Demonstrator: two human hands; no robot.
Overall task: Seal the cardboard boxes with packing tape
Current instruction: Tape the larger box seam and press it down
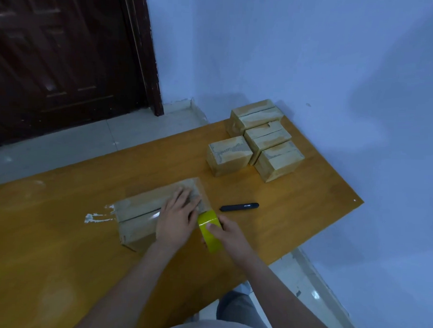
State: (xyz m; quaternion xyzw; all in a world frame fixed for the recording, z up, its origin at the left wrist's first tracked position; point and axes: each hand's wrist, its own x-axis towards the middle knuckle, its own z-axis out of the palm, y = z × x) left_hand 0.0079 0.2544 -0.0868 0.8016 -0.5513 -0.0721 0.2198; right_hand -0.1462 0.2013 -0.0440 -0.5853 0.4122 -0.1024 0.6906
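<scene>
The person's left hand [178,213] is lying flat, fingers straight and spread, pressing down on the top of a cardboard box [143,220] that is sitting on the wooden table [57,268]. A strip of clear packing tape [151,215] is shining along the box's centre seam, just left of that hand. The right hand [228,235] is gripping a yellow tape roll [209,230], thumb curled over its outer face, and is holding it against the box's end, just right of the left hand's fingertips. A black pen-like tool [239,206] is lying on the table just beyond the right hand, apart from the roll. Four more small cardboard boxes [257,140] are standing clustered together well beyond both hands, near the table's far corner by the wall.
</scene>
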